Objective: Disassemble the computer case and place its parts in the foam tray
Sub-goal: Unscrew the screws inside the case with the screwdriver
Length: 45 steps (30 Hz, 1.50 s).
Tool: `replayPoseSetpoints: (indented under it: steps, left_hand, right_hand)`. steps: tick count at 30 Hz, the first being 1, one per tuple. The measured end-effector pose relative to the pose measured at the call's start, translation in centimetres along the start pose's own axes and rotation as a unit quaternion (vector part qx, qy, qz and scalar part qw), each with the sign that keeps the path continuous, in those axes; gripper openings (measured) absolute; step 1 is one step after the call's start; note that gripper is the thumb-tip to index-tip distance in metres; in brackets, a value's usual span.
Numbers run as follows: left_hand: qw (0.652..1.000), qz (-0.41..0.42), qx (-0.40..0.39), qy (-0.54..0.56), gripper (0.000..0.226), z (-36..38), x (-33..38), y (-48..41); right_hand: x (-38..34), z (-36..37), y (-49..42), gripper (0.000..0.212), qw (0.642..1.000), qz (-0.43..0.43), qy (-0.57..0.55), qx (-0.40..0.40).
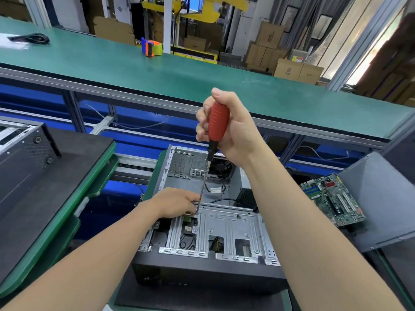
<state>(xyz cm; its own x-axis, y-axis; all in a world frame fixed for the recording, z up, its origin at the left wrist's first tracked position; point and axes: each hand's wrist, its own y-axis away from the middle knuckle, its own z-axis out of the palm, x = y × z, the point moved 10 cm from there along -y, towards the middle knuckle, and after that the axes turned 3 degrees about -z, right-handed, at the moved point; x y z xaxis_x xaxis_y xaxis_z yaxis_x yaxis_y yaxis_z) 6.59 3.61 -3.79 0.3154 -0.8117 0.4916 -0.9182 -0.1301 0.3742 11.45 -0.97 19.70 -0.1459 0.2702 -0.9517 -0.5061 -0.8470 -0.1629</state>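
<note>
Case (206, 261) lies open side up on a dark pad over a green-rimmed tray (116, 308), front panel toward the tray's near edge. Its metal cage (226, 225) spans the near half of the case; the far half shows the bare floor, rear I/O plate and a few loose black cables.

Right hand (231, 131): fingers and thumb wrapped tight round the red handle of the screwdriver (217, 122), thumb on top. Shaft runs down, slightly tilted, tip on a screw at the cage's far left corner.

Left hand (177, 204): fingers straight and together, pressed flat on that same corner, just beside the tip. Holds nothing.

Right of the case: motherboard (332, 198) lying flat, its right end against a grey side panel (377, 198) that rests tilted.

Left: a second green-rimmed tray (85, 198) with a dark pad, and another case (20, 153) at its far left corner.

Beyond: aluminium frame rails over blue panels, then a long green bench (179, 70). On it, a tape dispenser (151, 48) at the far edge and a black cable (31, 38) near the left end.

Room behind: stacked cartons (292, 68), a white post, yellow framework, grey curtains at right.
</note>
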Motion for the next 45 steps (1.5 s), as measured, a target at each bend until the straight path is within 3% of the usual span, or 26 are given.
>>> replayPoseSetpoints:
  steps: [5,7,9,12,16,21,24,26,28,31,33,37,40,42,45]
  left_hand:
    - [0.996,0.024,0.004,-0.081,0.032,0.2,0.9,0.2]
    - [0.995,0.021,0.02,-0.096,0.041,0.1,0.8,0.0]
    - [0.995,0.006,0.037,-0.094,0.048,0.1,0.3,-0.2]
    - [0.989,0.021,0.048,-0.136,0.06,0.4,0.6,-0.5]
    - [0.99,0.037,0.05,-0.123,0.031,0.6,0.8,-0.6]
    - [0.989,0.04,0.075,-0.12,0.028,0.4,0.8,-1.0]
    - [0.987,0.044,0.079,-0.136,0.028,0.4,1.0,-1.0]
    - [0.984,0.036,0.082,-0.156,0.037,0.4,0.8,-1.0]
    - [0.981,0.027,0.084,-0.174,0.044,0.4,0.5,-1.2]
    - [0.98,0.021,0.091,-0.178,0.054,0.3,0.5,-1.3]
    - [0.98,0.019,0.094,-0.172,0.058,0.3,0.5,-1.2]
    - [0.979,0.024,0.11,-0.17,0.063,0.0,0.5,-1.4]
    - [0.977,0.035,0.118,-0.175,0.062,0.1,0.5,-1.5]
    - [0.977,0.036,0.113,-0.179,0.064,0.3,0.4,-1.7]
    - [0.975,0.033,0.116,-0.188,0.063,0.3,0.2,-1.9]
  right_hand:
    - [-0.2,-2.8,2.4,0.03,0.959,-0.038,0.019,0.282]
    - [-1.0,-2.6,3.3,0.031,0.933,-0.095,0.066,0.341]
    - [-1.3,-1.7,3.4,0.037,0.923,-0.124,0.096,0.351]
    - [-0.7,0.0,1.5,0.046,0.961,-0.097,0.067,0.251]
    - [0.7,2.8,-0.9,0.046,1.0,-0.01,0.011,0.014]
    - [1.2,6.1,-0.3,0.037,0.963,0.052,-0.113,-0.241]
    - [1.3,7.1,0.6,0.037,0.93,0.076,-0.16,-0.321]
    - [1.3,7.0,0.8,0.036,0.925,0.085,-0.171,-0.328]
    - [1.1,6.0,0.3,0.03,0.943,0.072,-0.164,-0.279]
    - [0.3,2.5,-0.2,0.025,0.989,0.018,-0.077,-0.125]
    - [-0.6,0.3,0.3,0.021,0.999,0.001,-0.014,-0.028]
    - [-0.9,-2.5,1.8,0.019,0.984,0.0,0.019,0.176]
    - [-1.6,-2.8,3.8,0.025,0.939,-0.101,0.068,0.322]
    - [-1.7,-2.2,4.3,0.03,0.927,-0.15,0.063,0.338]
    - [-0.8,-0.2,2.0,0.035,0.976,-0.105,0.016,0.192]
